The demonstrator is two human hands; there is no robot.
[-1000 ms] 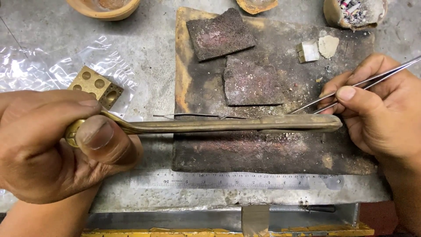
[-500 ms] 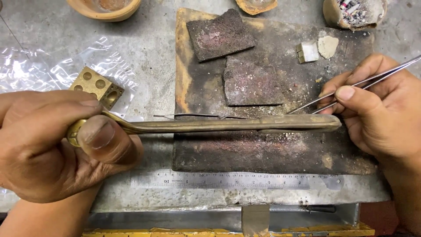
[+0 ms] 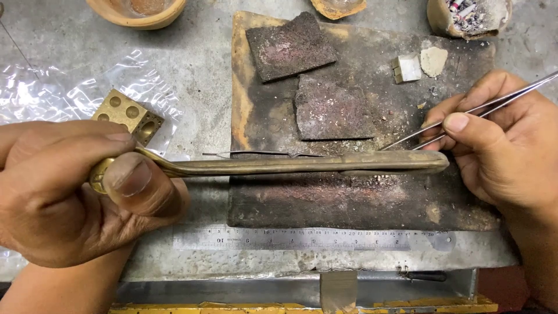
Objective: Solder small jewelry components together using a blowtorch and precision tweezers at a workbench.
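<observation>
My left hand (image 3: 75,192) grips the curved end of a long brass blowpipe (image 3: 302,164), held level across a dark scorched soldering board (image 3: 360,197). Its far tip reaches my right hand (image 3: 500,151), which pinches long steel tweezers (image 3: 465,116). The tweezer tips point down-left and end just behind the pipe. A thin bent wire (image 3: 256,154) lies on the board right behind the pipe. Two charred square blocks (image 3: 290,46) (image 3: 332,109) rest on the board's upper part.
A steel ruler (image 3: 302,238) lies along the board's front edge. A brass dapping cube (image 3: 129,115) sits on crumpled clear plastic (image 3: 52,87) at left. Clay bowls (image 3: 139,10) (image 3: 465,14) stand at the back. Small white and tan lumps (image 3: 419,64) lie near the board's top right.
</observation>
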